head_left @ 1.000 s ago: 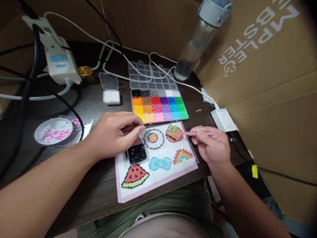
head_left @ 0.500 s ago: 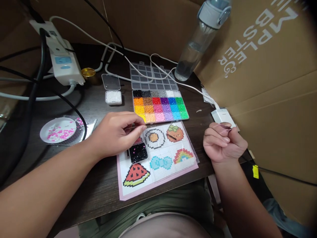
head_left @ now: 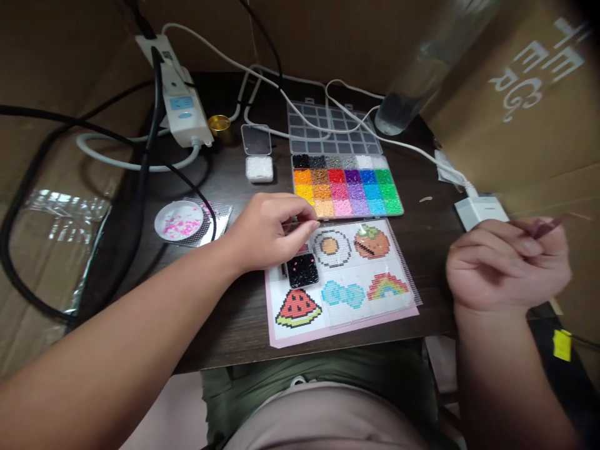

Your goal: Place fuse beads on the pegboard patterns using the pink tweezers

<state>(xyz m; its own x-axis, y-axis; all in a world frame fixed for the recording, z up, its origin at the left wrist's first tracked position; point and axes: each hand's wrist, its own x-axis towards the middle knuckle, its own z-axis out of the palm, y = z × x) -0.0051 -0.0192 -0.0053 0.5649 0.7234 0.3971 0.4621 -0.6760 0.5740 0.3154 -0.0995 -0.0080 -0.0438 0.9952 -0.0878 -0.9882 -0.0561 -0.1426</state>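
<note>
My left hand (head_left: 281, 231) rests over the upper left of the pattern sheet (head_left: 300, 337), its thumb and forefinger pinched together. Whatever is between those fingertips is too small to make out. Just below them lies a small open box of black beads (head_left: 304, 272) with a few pink ones among them. Off to the right, my right hand (head_left: 506, 265) is raised with curled fingers around thin pinkish tweezers (head_left: 550, 228), blurred and pointing right. A clear pegboard (head_left: 412, 294) covers part of the printed egg, persimmon, bow and rainbow; a watermelon is at lower left.
Behind the sheet stands an open bead case (head_left: 347, 187) of many colours. A box of white beads (head_left: 259, 169), a dish of pink and white beads (head_left: 178, 220), a power strip (head_left: 182, 106), a bottle (head_left: 403, 106) and a white adapter (head_left: 482, 211) surround it. Cables cross the table.
The view has shifted, so the table things appear farther right. My right hand has turned and moved right, showing more of the tweezers. My left hand stays by the black bead box.
</note>
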